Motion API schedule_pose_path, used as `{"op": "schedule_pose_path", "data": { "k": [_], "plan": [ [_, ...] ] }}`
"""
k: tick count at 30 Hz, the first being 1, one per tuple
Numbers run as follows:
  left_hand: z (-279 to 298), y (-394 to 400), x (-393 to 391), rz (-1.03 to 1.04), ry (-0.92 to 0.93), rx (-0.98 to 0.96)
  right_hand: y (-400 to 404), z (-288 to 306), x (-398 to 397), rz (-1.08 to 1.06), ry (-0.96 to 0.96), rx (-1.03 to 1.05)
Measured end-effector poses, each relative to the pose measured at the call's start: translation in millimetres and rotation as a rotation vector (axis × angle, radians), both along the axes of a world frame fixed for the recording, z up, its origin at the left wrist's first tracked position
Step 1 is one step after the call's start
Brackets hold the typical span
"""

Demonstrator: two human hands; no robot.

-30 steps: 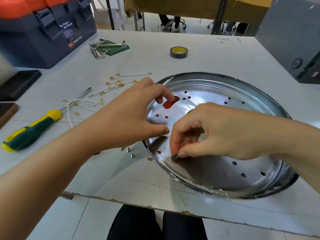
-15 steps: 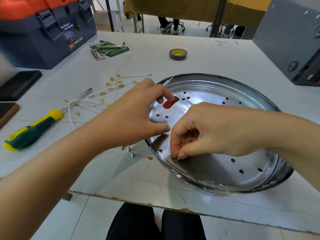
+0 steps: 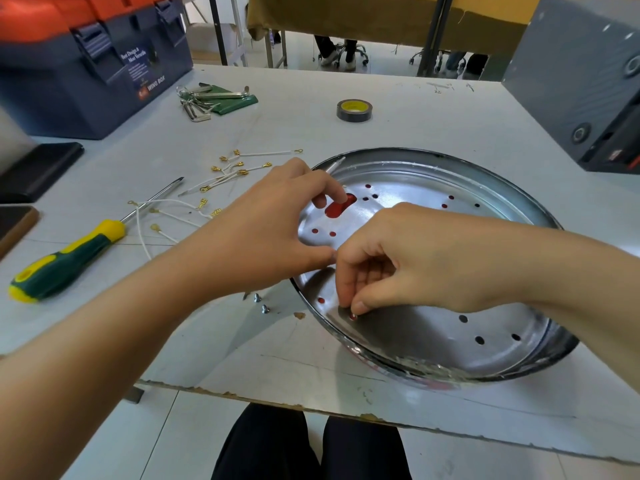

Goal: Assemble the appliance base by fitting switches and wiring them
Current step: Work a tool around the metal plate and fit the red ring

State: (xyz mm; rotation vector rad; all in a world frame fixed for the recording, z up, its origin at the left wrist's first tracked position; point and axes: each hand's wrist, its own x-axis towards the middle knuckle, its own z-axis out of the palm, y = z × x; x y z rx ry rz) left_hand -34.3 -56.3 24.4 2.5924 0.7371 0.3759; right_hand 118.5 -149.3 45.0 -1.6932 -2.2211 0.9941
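Base: a round, shiny metal appliance base (image 3: 433, 188) with a raised dark rim lies on the white table (image 3: 415, 116), near its front edge and right of centre.
Surface: the mirror-bright floor of the base is pierced by many small round holes, several glowing red, and by one oblong red-showing slot (image 3: 337, 208) near its left side.
Left hand: the left hand (image 3: 263, 223) reaches over the base's left rim, fingers curled, forefinger tip down on the oblong slot, thumb lying flat toward the right hand.
Right hand: the right hand (image 3: 408, 261) hangs over the base's near-left part, thumb and forefinger tips pinched together and pressed on a small red hole; what they pinch is too small to tell.
Screws: two small silver screws (image 3: 260, 303) lie on the table just outside the left rim.
Wires: short white wires with brass terminals (image 3: 239, 164) lie scattered left of the base.
Screwdriver: a green-and-yellow-handled screwdriver (image 3: 65, 261) lies further left.
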Motion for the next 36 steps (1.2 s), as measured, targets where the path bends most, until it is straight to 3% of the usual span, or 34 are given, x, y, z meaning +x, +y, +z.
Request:
{"op": "schedule_pose_path", "data": {
  "k": [36],
  "plan": [
    [1.4,-0.9,-3.1,0.026,0.016,0.008,-4.5,7.4,-10.7,-0.009,-0.147,0.031]
  ]
}}
